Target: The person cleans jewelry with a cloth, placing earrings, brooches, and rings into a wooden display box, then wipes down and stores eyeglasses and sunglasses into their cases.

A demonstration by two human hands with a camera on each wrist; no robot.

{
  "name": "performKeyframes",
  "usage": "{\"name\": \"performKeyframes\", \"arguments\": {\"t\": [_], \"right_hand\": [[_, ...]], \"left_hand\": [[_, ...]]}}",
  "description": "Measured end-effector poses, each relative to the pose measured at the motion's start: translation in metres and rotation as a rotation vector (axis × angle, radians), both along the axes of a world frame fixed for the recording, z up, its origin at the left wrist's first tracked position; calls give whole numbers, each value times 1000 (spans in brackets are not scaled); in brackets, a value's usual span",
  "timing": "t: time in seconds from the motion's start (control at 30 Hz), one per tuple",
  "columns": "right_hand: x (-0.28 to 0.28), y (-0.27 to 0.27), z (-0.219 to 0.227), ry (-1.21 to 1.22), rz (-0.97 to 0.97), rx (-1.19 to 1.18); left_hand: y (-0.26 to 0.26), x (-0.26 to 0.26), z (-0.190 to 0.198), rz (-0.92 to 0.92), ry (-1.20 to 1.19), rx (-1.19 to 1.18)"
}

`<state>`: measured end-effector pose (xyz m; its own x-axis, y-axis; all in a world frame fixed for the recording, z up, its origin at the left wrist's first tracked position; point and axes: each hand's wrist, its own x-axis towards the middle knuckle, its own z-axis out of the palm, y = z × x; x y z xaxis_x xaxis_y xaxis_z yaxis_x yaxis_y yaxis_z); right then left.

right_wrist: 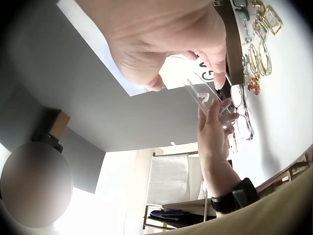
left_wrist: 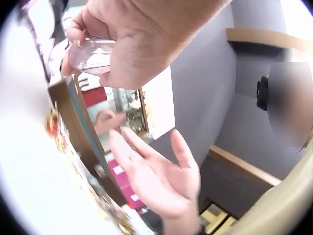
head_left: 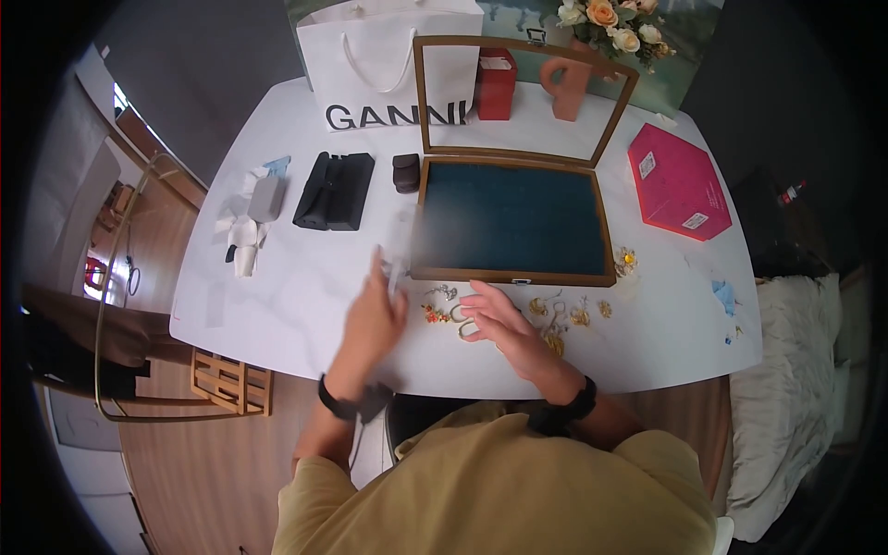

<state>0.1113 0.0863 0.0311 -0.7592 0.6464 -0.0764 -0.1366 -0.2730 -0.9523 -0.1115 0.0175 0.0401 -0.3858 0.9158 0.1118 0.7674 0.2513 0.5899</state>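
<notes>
My left hand (head_left: 372, 319) is raised near the left front corner of the wooden display case (head_left: 513, 277). Its fingers grip a clear plastic piece (left_wrist: 93, 56), see-through and stiff-edged; its exact kind I cannot tell. My right hand (head_left: 507, 331) hovers with loosely extended fingers and nothing in it, over jewelry in front of the case. Below it are gold hoops (head_left: 465, 328) and a red-and-gold piece (head_left: 435, 314). A pair of eyeglasses (right_wrist: 243, 126) shows beyond the left hand in the right wrist view. The case has its glass lid up and a dark teal lining.
Several gold pieces (head_left: 580, 317) lie right of the hands. A black case (head_left: 335, 191), small brown pouch (head_left: 405, 173) and grey box (head_left: 267, 198) stand left. A white paper bag (head_left: 388, 55) and red box (head_left: 497, 85) stand behind, a pink hexagonal box (head_left: 680, 185) at right.
</notes>
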Motion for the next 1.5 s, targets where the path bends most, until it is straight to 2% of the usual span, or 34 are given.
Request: {"name": "performKeyframes", "arguments": {"t": [0.03, 0.07, 0.17, 0.27, 0.37, 0.5, 0.63, 0.67, 0.73, 0.83, 0.93, 1.0, 1.1, 1.13, 1.2, 1.23, 1.3, 1.33, 1.43, 1.5], "right_hand": [[2, 1, 1, -26, -10, 45], [6, 1, 1, -51, -5, 41], [18, -4, -1, -126, 26, 35], [33, -7, -3, -140, 9, 19], [48, -4, -8, -150, -23, 14], [60, 0, -15, -131, -48, 18], [65, 1, -8, -119, -78, 22], [67, 1, -7, -120, -83, 16], [70, 1, -8, -116, -88, 8], [75, 5, -10, -126, -72, 11], [71, 9, -8, -144, -56, 4], [61, 11, -12, -111, -75, -26], [29, 9, -4, 43, -301, 16], [21, 10, -2, 138, -274, -4], [8, 14, 0, 329, -222, -50], [9, 16, 3, 288, -131, -78], [20, 17, 8, 200, 42, -142], [23, 16, 9, 159, 20, -118], [31, 5, 16, 72, -38, 55], [33, 2, 6, 68, -61, 51]], "left_hand": [[14, -20, -7, 33, 89, 56], [29, -37, -8, 78, 214, 7], [83, -71, -11, 176, 364, -201], [121, -80, -16, 199, 450, -272], [149, -78, -7, 113, 619, -177], [207, -91, -14, -33, 537, -94], [249, -98, -21, 27, 480, -200], [255, -100, -21, 5, 401, -212], [261, -104, -27, -1, 414, -183], [250, -97, -23, 46, 417, -1], [213, -65, 10, 78, 372, 273], [176, -32, 30, -59, 328, 354], [115, 31, 56, -325, 90, 302], [98, 45, 54, -381, 26, 372], [69, 72, 68, -450, -179, 287], [61, 77, 71, -479, -263, 248], [61, 70, 70, -461, -59, 396], [62, 66, 69, -449, 39, 463], [63, 60, 78, -308, 131, 278], [60, 67, 82, -219, 196, 349]]}}
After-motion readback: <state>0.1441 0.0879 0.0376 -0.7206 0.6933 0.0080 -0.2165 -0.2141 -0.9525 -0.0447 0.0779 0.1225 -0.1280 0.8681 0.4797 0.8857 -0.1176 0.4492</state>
